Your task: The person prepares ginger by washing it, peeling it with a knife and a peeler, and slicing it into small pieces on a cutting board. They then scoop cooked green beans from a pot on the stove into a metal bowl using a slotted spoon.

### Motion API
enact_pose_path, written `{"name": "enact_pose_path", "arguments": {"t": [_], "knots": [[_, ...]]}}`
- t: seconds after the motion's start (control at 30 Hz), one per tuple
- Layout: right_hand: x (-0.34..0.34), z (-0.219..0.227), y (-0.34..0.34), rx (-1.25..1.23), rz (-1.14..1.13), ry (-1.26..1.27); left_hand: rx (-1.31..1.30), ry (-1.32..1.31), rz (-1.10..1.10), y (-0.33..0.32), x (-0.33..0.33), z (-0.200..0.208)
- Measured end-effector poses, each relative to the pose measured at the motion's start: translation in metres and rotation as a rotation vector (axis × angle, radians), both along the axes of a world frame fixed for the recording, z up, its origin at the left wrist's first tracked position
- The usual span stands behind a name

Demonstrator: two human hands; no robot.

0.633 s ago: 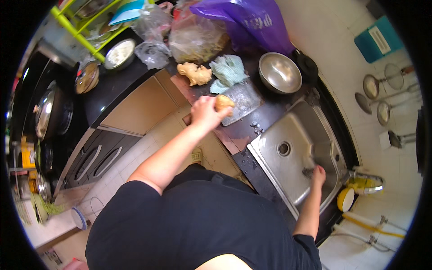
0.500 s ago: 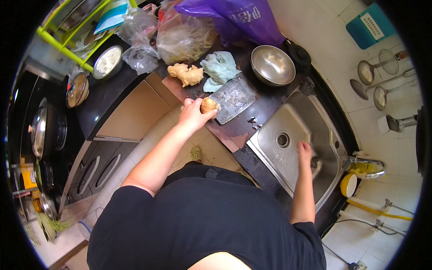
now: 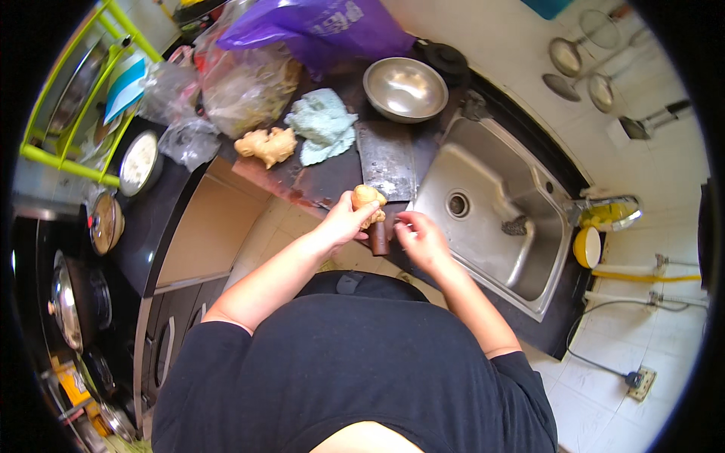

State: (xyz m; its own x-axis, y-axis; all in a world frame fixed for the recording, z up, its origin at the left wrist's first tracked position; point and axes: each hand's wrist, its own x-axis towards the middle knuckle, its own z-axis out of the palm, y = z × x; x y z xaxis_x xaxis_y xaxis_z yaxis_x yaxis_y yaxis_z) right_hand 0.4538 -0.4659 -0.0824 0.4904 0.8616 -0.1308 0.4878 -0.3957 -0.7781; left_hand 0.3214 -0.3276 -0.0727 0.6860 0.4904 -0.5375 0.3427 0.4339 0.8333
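My left hand (image 3: pixel 346 224) is closed around a peeled-looking knob of ginger (image 3: pixel 367 196), held in front of my body over the counter edge. Just beyond it a cleaver (image 3: pixel 387 160) lies flat with a wet blade, and its brown wooden handle sticks out toward me beneath the ginger. To the right of that handle is my right hand (image 3: pixel 423 240), fingers loosely bent and apart, with nothing seen in them. Farther left, a larger branching ginger root (image 3: pixel 266 146) rests on the counter beside a crumpled pale blue-green cloth (image 3: pixel 322 124).
A steel bowl (image 3: pixel 405 89) stands behind the cleaver. The steel sink (image 3: pixel 495 189) is at right, with a yellow bowl (image 3: pixel 587 247) by its tap. Plastic bags (image 3: pixel 249 83), a purple bag (image 3: pixel 321 30) and a bowl of white contents (image 3: pixel 140 162) fill the back left. Ladles (image 3: pixel 565 57) hang on the wall.
My right hand has come left from over the sink to beside the cleaver's handle. My left hand, still holding the ginger, has moved nearer my body. The view has turned.
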Motion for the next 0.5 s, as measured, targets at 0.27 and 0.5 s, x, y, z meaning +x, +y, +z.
{"name": "enact_pose_path", "arguments": {"t": [0.27,0.5], "knots": [[-0.010,-0.008,0.010,-0.171,0.185,-0.169,0.022,-0.308,0.144,-0.016,0.033,0.021],[0.068,0.019,-0.080,-0.034,-0.039,0.212,0.158,-0.591,0.058,-0.022,0.040,0.031]]}}
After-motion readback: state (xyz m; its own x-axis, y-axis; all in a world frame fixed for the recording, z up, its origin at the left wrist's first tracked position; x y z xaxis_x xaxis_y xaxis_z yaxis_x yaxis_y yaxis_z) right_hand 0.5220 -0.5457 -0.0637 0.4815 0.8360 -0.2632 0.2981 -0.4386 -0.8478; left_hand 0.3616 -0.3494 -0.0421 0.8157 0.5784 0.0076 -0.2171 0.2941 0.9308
